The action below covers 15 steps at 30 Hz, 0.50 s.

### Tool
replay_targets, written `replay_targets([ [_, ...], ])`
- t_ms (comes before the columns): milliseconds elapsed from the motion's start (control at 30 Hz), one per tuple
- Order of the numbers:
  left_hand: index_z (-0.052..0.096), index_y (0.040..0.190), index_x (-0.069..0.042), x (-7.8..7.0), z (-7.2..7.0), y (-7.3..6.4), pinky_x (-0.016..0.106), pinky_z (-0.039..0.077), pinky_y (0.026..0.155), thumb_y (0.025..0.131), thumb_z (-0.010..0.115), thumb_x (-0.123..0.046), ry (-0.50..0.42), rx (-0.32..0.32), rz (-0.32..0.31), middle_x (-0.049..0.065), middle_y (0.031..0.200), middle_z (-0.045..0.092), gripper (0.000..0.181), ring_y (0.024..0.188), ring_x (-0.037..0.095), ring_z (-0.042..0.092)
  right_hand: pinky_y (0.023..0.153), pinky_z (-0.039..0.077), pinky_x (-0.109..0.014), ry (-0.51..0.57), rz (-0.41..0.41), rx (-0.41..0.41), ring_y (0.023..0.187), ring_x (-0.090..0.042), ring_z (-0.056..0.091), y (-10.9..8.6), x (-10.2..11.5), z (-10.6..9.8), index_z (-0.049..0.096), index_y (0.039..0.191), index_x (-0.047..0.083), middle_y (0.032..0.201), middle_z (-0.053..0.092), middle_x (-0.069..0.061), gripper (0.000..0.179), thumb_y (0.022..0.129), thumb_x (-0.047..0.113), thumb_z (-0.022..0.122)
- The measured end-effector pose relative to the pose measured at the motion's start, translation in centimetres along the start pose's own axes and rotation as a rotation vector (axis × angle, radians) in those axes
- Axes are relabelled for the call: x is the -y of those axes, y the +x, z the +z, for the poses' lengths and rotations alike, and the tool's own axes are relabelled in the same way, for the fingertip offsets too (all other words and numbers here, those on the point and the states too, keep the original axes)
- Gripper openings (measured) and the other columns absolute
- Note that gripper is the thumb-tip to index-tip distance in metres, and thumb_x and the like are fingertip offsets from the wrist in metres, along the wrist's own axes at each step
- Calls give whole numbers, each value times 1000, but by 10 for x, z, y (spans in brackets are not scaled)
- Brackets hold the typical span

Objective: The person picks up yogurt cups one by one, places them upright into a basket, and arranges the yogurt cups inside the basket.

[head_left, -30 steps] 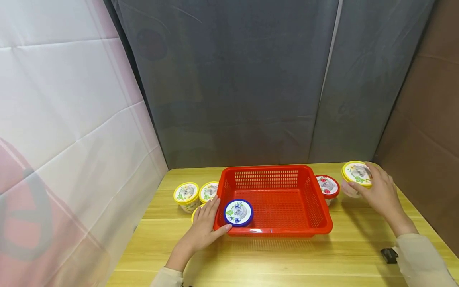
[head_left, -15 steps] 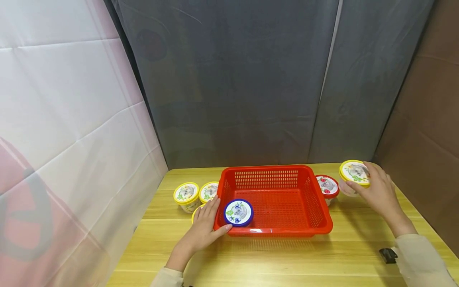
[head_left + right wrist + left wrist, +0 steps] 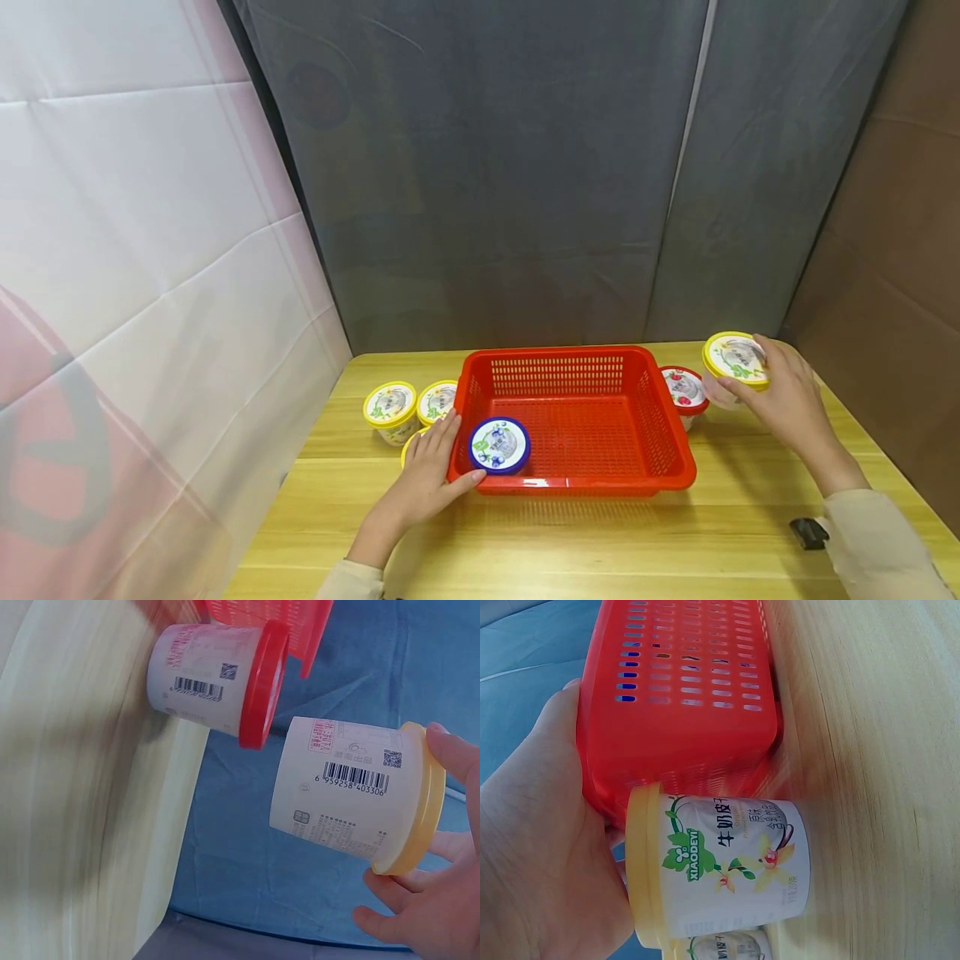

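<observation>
My right hand (image 3: 791,404) pinches a yogurt cup with a yellow lid (image 3: 737,358) by its lid rim, thumb on one side and fingers on the other. The right wrist view shows this cup (image 3: 345,791) held off the table, with a barcode on its side. My left hand (image 3: 429,475) rests on the near-left corner of a red plastic basket (image 3: 585,483), fingers along the left rim and thumb at the front rim. Inside the basket, near that corner, sits a cup with a blue lid (image 3: 498,446).
A red-lidded cup (image 3: 684,389) stands just right of the basket. On the left are several yellow-lidded cups (image 3: 390,403), one partly hidden by my left hand. Fabric panels (image 3: 487,208) border the wooden table (image 3: 570,550) at the back and sides.
My right hand has moved slightly left and away from me with the yellow-lidded cup, closer to the red-lidded one. The left hand and basket have stayed put.
</observation>
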<state>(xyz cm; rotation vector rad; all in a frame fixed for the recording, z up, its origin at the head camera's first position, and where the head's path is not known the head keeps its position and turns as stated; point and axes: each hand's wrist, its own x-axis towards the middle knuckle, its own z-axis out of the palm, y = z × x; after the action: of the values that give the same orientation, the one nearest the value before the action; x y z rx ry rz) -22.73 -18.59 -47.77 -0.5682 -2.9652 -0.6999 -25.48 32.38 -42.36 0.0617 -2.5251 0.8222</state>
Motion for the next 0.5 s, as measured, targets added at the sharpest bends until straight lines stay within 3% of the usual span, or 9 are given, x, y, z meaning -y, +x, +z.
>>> replay_targets([
  [167,20,158,-7,-1,-1,-1,64,12,122,89,58,-62,-4,-22,17,8,168,15,96,154,35,18,99,29,-72,9,-7,21,127,-53,34,1,8,-2,30,151,-4,143,39,-35,87,88,36,74],
  [500,18,159,-10,-1,-1,-1,61,11,123,89,57,-63,2,2,-1,5,169,12,97,155,33,15,97,28,-73,15,-3,65,126,-54,35,2,22,-1,29,152,-1,145,39,-34,86,89,39,73],
])
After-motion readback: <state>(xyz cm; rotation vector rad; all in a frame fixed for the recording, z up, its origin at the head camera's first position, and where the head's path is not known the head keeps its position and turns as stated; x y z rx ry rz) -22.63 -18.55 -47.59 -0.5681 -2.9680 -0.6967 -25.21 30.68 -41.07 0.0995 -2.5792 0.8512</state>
